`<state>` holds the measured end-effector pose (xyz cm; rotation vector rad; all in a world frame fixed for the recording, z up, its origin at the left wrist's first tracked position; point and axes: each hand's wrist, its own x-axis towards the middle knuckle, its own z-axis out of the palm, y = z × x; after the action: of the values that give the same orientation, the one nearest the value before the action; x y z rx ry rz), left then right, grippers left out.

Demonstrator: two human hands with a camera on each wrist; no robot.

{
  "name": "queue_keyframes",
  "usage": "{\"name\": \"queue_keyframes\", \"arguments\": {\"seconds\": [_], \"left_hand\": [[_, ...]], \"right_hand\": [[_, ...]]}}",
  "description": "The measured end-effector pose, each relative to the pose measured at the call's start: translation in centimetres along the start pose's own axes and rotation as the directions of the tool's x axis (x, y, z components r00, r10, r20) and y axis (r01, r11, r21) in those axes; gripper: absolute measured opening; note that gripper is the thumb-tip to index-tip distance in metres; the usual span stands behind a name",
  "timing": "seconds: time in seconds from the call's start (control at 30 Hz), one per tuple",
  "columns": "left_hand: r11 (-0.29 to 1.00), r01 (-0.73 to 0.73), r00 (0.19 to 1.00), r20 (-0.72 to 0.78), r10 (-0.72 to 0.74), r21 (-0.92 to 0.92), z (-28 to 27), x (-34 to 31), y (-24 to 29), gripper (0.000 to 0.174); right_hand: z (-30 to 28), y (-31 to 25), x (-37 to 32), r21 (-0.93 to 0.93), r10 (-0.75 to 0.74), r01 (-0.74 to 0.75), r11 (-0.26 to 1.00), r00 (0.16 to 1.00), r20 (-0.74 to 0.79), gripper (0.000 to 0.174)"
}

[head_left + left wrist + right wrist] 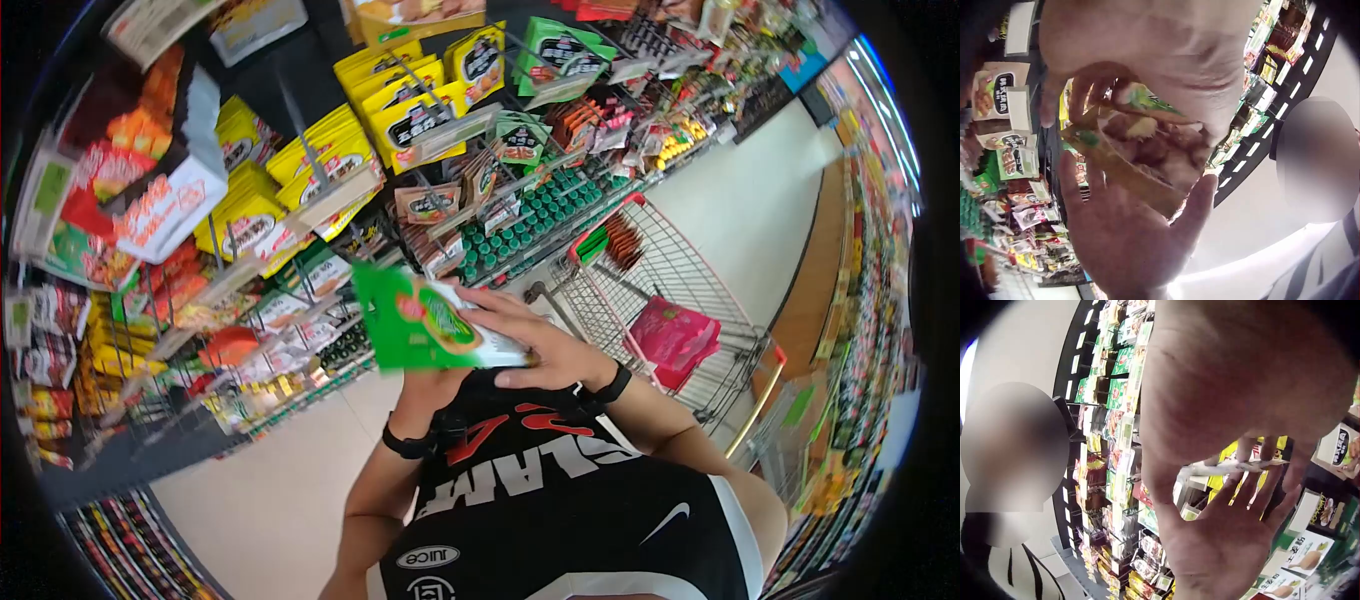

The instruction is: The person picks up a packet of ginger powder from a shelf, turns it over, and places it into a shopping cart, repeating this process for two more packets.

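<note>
A green-and-white food pouch [415, 318] with a round printed picture is held up between both hands in front of the chest. The right hand [525, 338] lies over its white end, fingers along the face and thumb apart at the edge. From below, the left hand [432, 388] supports the pouch, its fingers mostly hidden behind it in the head view. The left wrist view shows the printed meat side of the pouch [1154, 147] between the left hand [1147, 56] and the right hand [1125, 237]. In the right wrist view the pouch [1229, 467] appears edge-on.
A shelf rack with hanging yellow packets [405, 105] and green-capped bottles [520, 230] stands ahead. A wire shopping cart [660, 260] on the right carries a pink bag [672, 338] and several brown packets [622, 243]. Pale floor [290, 480] lies below left.
</note>
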<state>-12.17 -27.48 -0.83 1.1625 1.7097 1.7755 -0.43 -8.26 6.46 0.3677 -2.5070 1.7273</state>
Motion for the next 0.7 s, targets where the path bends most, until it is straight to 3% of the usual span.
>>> {"name": "queue_keyframes", "arguments": {"seconds": [0.1, 0.13, 0.23, 0.27, 0.37, 0.4, 0.5, 0.53, 0.6, 0.7], "left_hand": [[0.970, 0.071, 0.993, 0.111, -0.046, -0.231, -0.3, -1.1, 0.8, 0.080], [0.935, 0.025, 0.999, 0.045, -0.009, -0.354, 0.8, -1.1, 0.4, 0.081], [0.921, 0.166, 0.985, 0.008, -0.175, -0.353, 1.1, -0.8, 2.0, 0.073], [0.898, 0.222, 0.967, -0.031, -0.252, -0.380, 0.9, -0.7, 2.1, 0.063], [0.790, 0.247, 0.914, -0.136, -0.382, -0.561, 0.4, -0.3, 2.1, 0.045], [0.900, 0.137, 0.924, -0.274, -0.267, -0.414, 0.6, -0.4, 2.0, 0.039], [0.845, 0.202, 0.935, -0.159, -0.316, -0.496, 0.3, -1.1, 2.8, 0.039], [0.873, 0.178, 0.938, -0.188, -0.290, -0.455, 0.3, -1.2, 2.8, 0.039], [0.920, 0.136, 0.942, -0.239, -0.235, -0.367, 0.4, -1.3, 2.8, 0.039], [0.857, 0.200, 0.898, -0.260, -0.354, -0.474, 0.4, -1.5, 2.8, 0.039]], "right_hand": [[1.1, -0.3, 0.3, -0.051, 0.005, -0.004, 0.999, 1.000, 0.020, 0.090], [1.3, 0.0, 0.2, -0.147, 0.012, 0.001, 0.989, 0.996, 0.089, 0.093], [2.1, 0.4, 0.2, -0.215, -0.003, 0.013, 0.976, 0.999, 0.049, 0.088], [1.5, 0.3, 0.5, -0.329, -0.016, 0.029, 0.944, 0.999, 0.043, 0.084], [0.4, 1.3, 0.4, -0.250, 0.075, -0.113, 0.962, 0.985, -0.154, 0.078], [0.7, 0.5, 1.7, -0.286, 0.006, -0.113, 0.951, 0.937, -0.350, 0.063], [0.1, 2.4, 0.5, 0.204, 0.285, -0.240, 0.949, 0.930, -0.231, 0.043], [-0.4, 3.8, 0.1, 0.155, 0.233, -0.214, 0.964, 0.965, -0.118, 0.020], [-0.1, 4.2, -0.8, 0.326, 0.269, -0.229, 0.917, 0.959, -0.084, 0.012], [-0.2, 3.0, -0.8, 0.442, 0.307, -0.235, 0.866, 0.946, -0.100, 0.009]]}}
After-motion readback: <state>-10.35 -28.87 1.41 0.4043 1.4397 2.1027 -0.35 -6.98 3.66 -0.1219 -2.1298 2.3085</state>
